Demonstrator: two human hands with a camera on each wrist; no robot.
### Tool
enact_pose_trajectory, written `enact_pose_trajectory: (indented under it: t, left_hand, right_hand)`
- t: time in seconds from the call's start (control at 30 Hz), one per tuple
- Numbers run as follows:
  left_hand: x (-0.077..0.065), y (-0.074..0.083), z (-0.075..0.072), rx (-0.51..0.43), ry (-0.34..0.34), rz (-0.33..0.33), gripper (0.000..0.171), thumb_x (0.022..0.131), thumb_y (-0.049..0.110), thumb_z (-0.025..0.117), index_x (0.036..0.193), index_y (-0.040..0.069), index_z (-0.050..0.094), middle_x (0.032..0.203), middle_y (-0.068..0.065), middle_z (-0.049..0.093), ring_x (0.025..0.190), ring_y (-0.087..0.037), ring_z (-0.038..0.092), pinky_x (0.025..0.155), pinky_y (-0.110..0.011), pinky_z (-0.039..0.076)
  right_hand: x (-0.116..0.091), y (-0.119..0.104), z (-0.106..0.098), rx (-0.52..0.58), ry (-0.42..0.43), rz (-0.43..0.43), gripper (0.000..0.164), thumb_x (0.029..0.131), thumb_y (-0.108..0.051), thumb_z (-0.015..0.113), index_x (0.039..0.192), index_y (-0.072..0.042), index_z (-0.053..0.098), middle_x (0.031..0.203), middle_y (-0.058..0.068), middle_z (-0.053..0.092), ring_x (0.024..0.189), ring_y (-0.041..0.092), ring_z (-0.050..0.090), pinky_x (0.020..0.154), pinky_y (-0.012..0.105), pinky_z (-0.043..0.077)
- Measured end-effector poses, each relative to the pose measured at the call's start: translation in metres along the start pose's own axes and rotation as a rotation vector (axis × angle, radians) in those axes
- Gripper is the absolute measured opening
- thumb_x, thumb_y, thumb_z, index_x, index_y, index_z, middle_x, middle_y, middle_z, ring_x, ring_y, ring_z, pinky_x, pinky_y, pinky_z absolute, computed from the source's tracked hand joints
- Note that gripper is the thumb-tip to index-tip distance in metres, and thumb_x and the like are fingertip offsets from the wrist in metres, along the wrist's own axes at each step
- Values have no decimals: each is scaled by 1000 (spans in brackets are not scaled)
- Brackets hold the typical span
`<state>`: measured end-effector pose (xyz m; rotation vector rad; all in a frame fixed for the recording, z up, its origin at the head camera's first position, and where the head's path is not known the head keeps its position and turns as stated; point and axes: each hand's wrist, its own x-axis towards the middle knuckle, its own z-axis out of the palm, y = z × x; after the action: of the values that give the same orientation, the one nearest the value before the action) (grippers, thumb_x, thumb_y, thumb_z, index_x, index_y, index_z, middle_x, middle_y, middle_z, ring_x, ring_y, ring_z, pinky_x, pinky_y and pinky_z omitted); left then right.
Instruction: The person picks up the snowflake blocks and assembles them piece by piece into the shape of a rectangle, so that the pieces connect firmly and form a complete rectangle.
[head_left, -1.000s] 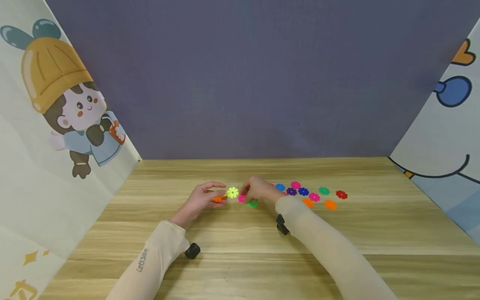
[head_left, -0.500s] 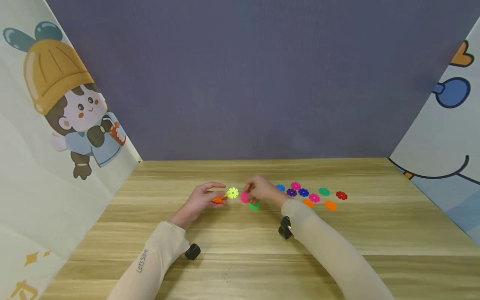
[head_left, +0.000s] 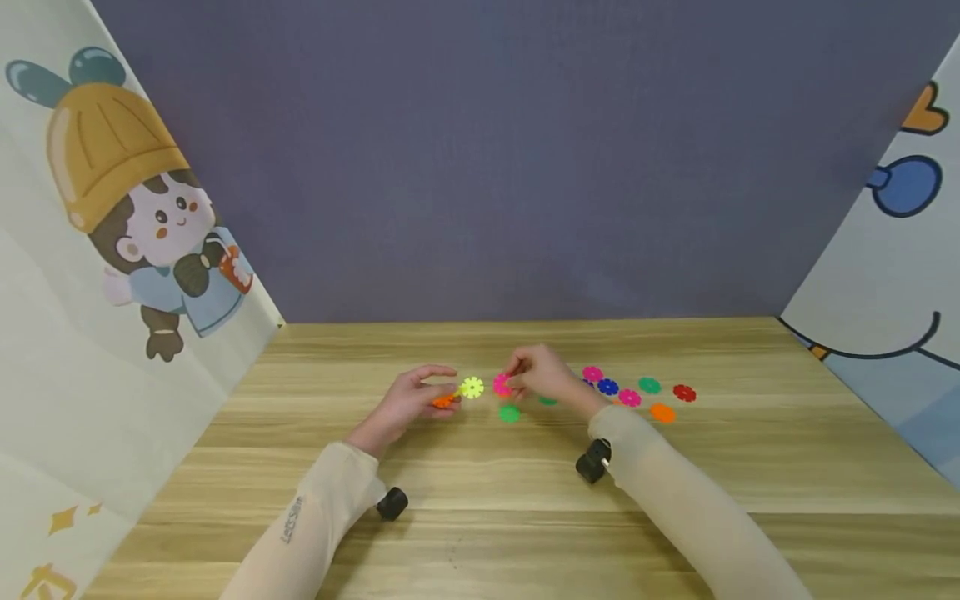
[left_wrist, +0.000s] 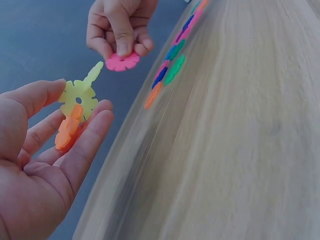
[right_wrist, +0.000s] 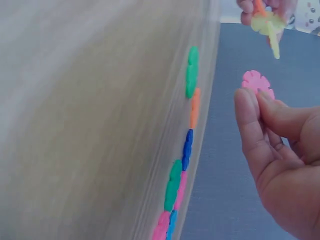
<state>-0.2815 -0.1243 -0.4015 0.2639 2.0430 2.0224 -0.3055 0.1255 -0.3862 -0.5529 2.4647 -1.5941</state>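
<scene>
My left hand (head_left: 405, 407) holds a small joined cluster of notched plastic snowflake discs. In the left wrist view a yellow disc (left_wrist: 75, 95) sits between thumb and fingers, another yellow disc (left_wrist: 93, 74) is slotted into it edge-on, and an orange part (left_wrist: 69, 131) joins below, partly hidden by fingers. Between thumb and fingertips my right hand (head_left: 546, 373) pinches a pink snowflake disc (head_left: 502, 384). This disc is raised above the table and stands apart from the cluster, to its right in the head view.
Loose snowflake discs lie on the wooden table (head_left: 480, 500): a green disc (head_left: 510, 413) below the hands, and several to the right, including a red disc (head_left: 684, 392) and an orange disc (head_left: 663, 413). My right hand and forearm hide some. A dark panel (head_left: 525, 167) stands behind.
My right hand has moved right and up with the pink disc, widening the gap to the yellow one. The green disc beneath is uncovered. My left hand has shifted slightly right.
</scene>
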Motion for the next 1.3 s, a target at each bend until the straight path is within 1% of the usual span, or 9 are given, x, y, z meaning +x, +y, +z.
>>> enact_pose_trajectory:
  t: [0.13,0.37,0.53,0.73,0.83,0.93,1.07,1.2,1.3]
  left_hand:
    - [2,1,4,5,-3,-7,43,95,-3,62,134,-14,49,94,-23,71,76,-21,72,74,-34,62]
    - [3,-1,9,34,-16,-12,44,95,-1,62,134,-15,48,95,-25,71,78,-21,72,76,-37,61]
    - [3,0,12,45,-19,-26,44,95,1,64,134,-13,50,94,-24,72,79,-22,72,77,-37,61]
    - [4,3,15,42,-21,-28,41,96,1,62,131,-16,50,95,-20,71,80,-21,72,76,-35,61]
    - [5,6,17,25,-8,-35,40,95,0,62,131,-16,50,95,-20,70,80,-21,71,77,-35,61]
    - [5,8,20,11,11,-45,40,95,-1,62,131,-15,52,95,-20,70,78,-20,71,76,-34,61]
    - [5,8,21,13,23,-51,39,95,-1,62,131,-16,54,100,-24,70,77,-19,71,76,-34,61]
    - [5,9,22,14,29,-63,39,96,-1,62,130,-17,54,108,-26,68,76,-19,71,76,-33,61]
    - [6,10,23,-5,39,-67,39,95,-2,62,129,-18,54,110,-28,67,75,-18,71,75,-33,61]
  right_hand:
    - [-6,-2,-2,-12,18,-56,8,85,16,67,86,8,66,78,14,68,61,20,67,64,45,62]
    - [-14,-2,2,-29,21,-156,8,86,15,67,85,7,67,82,17,71,63,23,68,62,45,62]
    - [-17,-4,3,-36,32,-161,10,87,14,66,85,5,68,82,15,71,65,25,68,63,43,62]
    - [-18,-6,2,-29,34,-184,10,87,15,64,86,5,67,81,16,70,69,31,69,65,47,62]
    - [-18,-6,2,-29,31,-204,11,87,16,64,85,6,67,83,17,70,71,33,69,65,45,62]
    - [-19,-7,2,-40,36,-230,11,87,16,65,85,5,67,84,17,70,72,33,69,64,40,62]
    - [-21,-7,3,-55,46,-273,10,87,15,67,85,5,67,85,18,70,71,35,69,62,34,62]
    - [-21,-6,4,-88,63,-294,11,86,15,66,85,4,67,84,17,71,70,37,69,61,34,62]
    - [-21,-7,5,-136,88,-309,13,86,16,66,84,2,68,81,14,71,69,35,69,58,33,61]
